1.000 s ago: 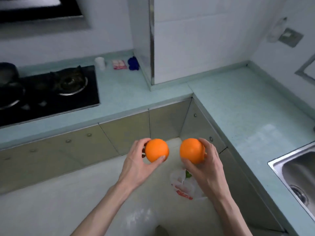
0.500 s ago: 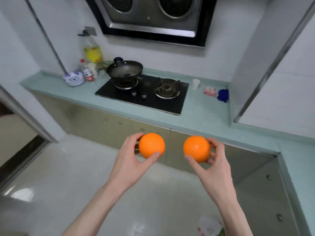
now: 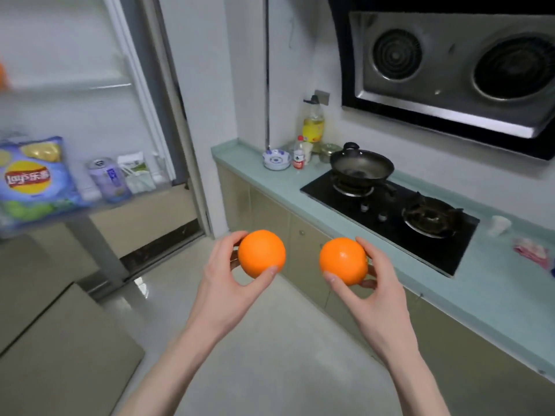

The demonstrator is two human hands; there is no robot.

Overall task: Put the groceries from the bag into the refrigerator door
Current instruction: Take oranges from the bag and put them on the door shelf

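Note:
My left hand point(image 3: 223, 273) grips one orange point(image 3: 262, 253) between thumb and fingers, held out over the floor. My right hand point(image 3: 380, 283) grips a second orange point(image 3: 343, 261) beside it. The open refrigerator door point(image 3: 90, 121) stands at the left. Its lower shelf point(image 3: 126, 202) holds a blue chips bag point(image 3: 30, 178), a purple can point(image 3: 109, 181) and a white-green carton point(image 3: 135, 172). An orange shape point(image 3: 2, 75) shows at the left edge on an upper door shelf. The grocery bag is out of view.
The counter point(image 3: 270, 181) runs along the right with a black stove point(image 3: 390, 211), a wok point(image 3: 362, 166), bottles point(image 3: 312, 127) and a bowl point(image 3: 276, 159). A range hood point(image 3: 450, 70) hangs above. A beige cabinet top point(image 3: 60, 355) sits low at the left.
The view has swung left from the counter corner and sink to the stove and the open refrigerator door. Both hands keep holding the oranges in front of me.

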